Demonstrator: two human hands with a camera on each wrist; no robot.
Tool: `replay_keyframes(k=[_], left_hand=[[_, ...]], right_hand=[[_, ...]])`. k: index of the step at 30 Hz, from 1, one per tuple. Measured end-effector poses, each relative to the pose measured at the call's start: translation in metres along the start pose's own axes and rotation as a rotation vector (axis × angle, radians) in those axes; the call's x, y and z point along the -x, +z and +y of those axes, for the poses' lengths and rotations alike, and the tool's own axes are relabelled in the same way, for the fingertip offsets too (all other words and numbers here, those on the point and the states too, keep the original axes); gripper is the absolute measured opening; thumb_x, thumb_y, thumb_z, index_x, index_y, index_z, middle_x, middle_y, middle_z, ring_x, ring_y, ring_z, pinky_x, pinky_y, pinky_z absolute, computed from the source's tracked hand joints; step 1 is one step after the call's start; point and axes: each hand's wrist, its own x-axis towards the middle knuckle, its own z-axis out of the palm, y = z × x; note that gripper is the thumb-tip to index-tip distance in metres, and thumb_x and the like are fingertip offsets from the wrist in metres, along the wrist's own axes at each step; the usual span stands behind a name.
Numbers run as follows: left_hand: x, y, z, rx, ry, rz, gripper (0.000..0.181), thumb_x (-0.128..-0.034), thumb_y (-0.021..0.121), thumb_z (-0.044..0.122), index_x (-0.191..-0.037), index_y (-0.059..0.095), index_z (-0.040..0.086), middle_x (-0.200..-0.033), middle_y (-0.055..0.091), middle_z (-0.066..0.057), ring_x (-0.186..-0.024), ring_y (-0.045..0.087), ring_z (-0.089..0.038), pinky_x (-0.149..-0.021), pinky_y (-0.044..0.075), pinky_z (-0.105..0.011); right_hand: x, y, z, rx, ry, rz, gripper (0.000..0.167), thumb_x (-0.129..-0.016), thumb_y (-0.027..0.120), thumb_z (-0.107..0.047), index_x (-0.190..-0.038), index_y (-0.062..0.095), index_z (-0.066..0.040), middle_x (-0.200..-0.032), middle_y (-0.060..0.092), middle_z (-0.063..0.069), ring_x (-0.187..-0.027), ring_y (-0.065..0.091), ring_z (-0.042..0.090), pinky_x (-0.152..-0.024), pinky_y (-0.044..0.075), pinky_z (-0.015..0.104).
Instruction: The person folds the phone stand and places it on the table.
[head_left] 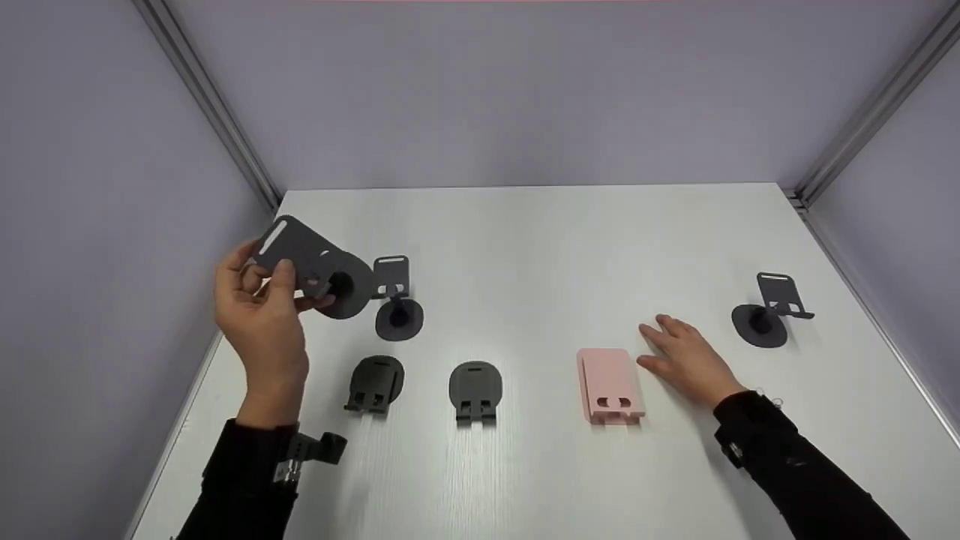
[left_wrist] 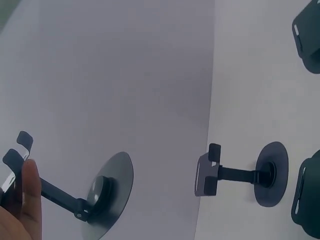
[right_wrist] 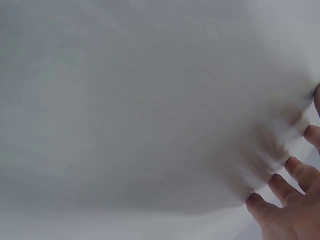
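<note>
L hand (head_left: 262,326) pinches a dark-grey, round-based, plate-topped stand (head_left: 298,249), unfolded & held up at left; R hand (head_left: 691,365), fingers spread w/ nothing held, is on the white tabletop (head_left: 525,292) beside the pale-pink, rectangular folded stand (head_left: 611,379). Looks like a mid-air positioning step — next move prob. calls for lowering it base-down, clear of the similar dark-grey stand (head_left: 392,279) nearby.

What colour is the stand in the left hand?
The held stand is dark grey, best seen in the head view.
</note>
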Motion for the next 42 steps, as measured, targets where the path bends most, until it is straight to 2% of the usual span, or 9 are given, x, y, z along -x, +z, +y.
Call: replay_keyframes(k=[8,12,23,31,35,42], left_hand=[[0.01,0.022,-0.007,-0.015,-0.017,-0.085,0.038,-0.0992,0.063,0.0,-0.136,0.056,0.004,-0.097,0.067,-0.02,-0.069,0.067,-0.024,-0.058,0.062,-0.036],[0.013,0.034,-0.012,-0.034,-0.026,-0.138,0.038,-0.0999,0.06,-0.001,-0.137,0.055,0.003,-0.092,0.063,-0.018,-0.071,0.067,-0.025,-0.059,0.062,-0.038],[0.031,0.066,-0.029,-0.128,-0.061,-0.268,0.039,-0.1001,0.062,0.001,-0.138,0.058,0.008,-0.091,0.062,-0.016,-0.076,0.069,-0.026,-0.063,0.063,-0.038],[0.046,0.094,-0.042,-0.198,-0.035,-0.38,0.041,-0.0981,0.065,0.0,-0.137,0.06,0.01,-0.091,0.064,-0.013,-0.075,0.069,-0.022,-0.062,0.062,-0.032],[0.052,0.103,-0.048,-0.234,-0.025,-0.421,0.041,-0.0972,0.067,0.001,-0.136,0.062,0.011,-0.088,0.065,-0.011,-0.071,0.067,-0.021,-0.06,0.061,-0.033],[0.061,0.116,-0.062,-0.284,-0.005,-0.481,0.037,-0.0955,0.068,0.0,-0.131,0.065,0.009,-0.081,0.065,-0.008,-0.064,0.063,-0.019,-0.057,0.054,-0.026]], right_hand=[[-0.002,0.001,0.001,0.018,0.009,-0.01,0.063,-0.101,0.065,-0.036,-0.15,0.048,-0.001,-0.156,0.035,0.033,-0.143,0.03,0.054,-0.116,0.028,0.066],[-0.001,0.0,0.001,0.015,0.014,-0.013,0.063,-0.101,0.064,-0.036,-0.15,0.048,-0.001,-0.157,0.035,0.032,-0.144,0.03,0.054,-0.116,0.027,0.066],[-0.002,-0.001,0.006,0.012,0.019,-0.031,0.063,-0.102,0.063,-0.036,-0.152,0.045,-0.002,-0.158,0.033,0.031,-0.146,0.027,0.052,-0.117,0.027,0.065],[-0.002,-0.001,0.003,0.034,-0.001,-0.007,0.062,-0.1,0.066,-0.033,-0.149,0.049,0.0,-0.155,0.036,0.033,-0.143,0.032,0.054,-0.115,0.03,0.065],[-0.003,-0.003,0.0,0.036,-0.007,-0.007,0.06,-0.1,0.067,-0.03,-0.149,0.049,0.0,-0.155,0.037,0.033,-0.142,0.032,0.054,-0.116,0.029,0.065],[-0.004,-0.005,0.0,0.049,-0.002,-0.015,0.06,-0.1,0.066,-0.031,-0.148,0.049,0.001,-0.154,0.037,0.034,-0.142,0.032,0.055,-0.116,0.03,0.065]])
